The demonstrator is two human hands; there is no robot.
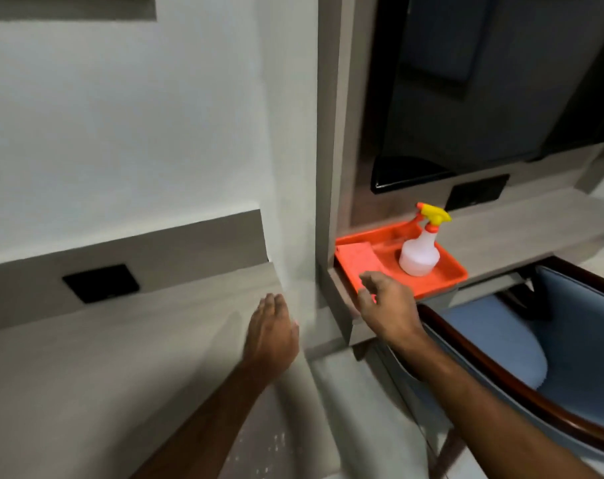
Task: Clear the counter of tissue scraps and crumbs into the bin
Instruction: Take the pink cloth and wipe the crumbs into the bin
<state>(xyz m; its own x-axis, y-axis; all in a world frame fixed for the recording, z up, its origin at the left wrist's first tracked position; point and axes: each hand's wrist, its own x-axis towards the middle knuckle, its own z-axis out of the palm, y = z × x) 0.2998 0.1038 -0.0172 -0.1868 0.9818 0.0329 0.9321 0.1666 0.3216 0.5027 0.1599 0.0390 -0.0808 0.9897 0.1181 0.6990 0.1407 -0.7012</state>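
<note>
The head view looks down at a long pale grey wooden counter (128, 357). The landmark here is the shallow orange plastic tray (442, 267).

Far to the left of the tray, a flat black wall socket plate (101, 283) sits in the strip behind the counter. Nearer the tray, still on its left, the left hand (271, 331) hovers flat over the counter edge, fingers stretched out and together, holding nothing. Below that hand and left of the tray, some tiny white crumbs (274, 444) are sprinkled on the grey surface. They look light and loose, too small to pinch, so I think a flat hand or cloth should sweep them into a pile. I cannot see any tissue scraps or a bin.

The right hand (388, 304) is at the tray's front edge, fingers loosely curled and spread, touching or just above a flat orange cloth (357, 259) lying in the tray; I cannot tell if it grips it yet. The cloth looks soft and floppy, best picked up by one edge.

In the tray's right part stands a see-through white spray bottle with a yellow trigger (420, 252). Right of the tray is a blue padded chair with a dark wooden arm (508, 340).

No words or brand names can be read anywhere.
</note>
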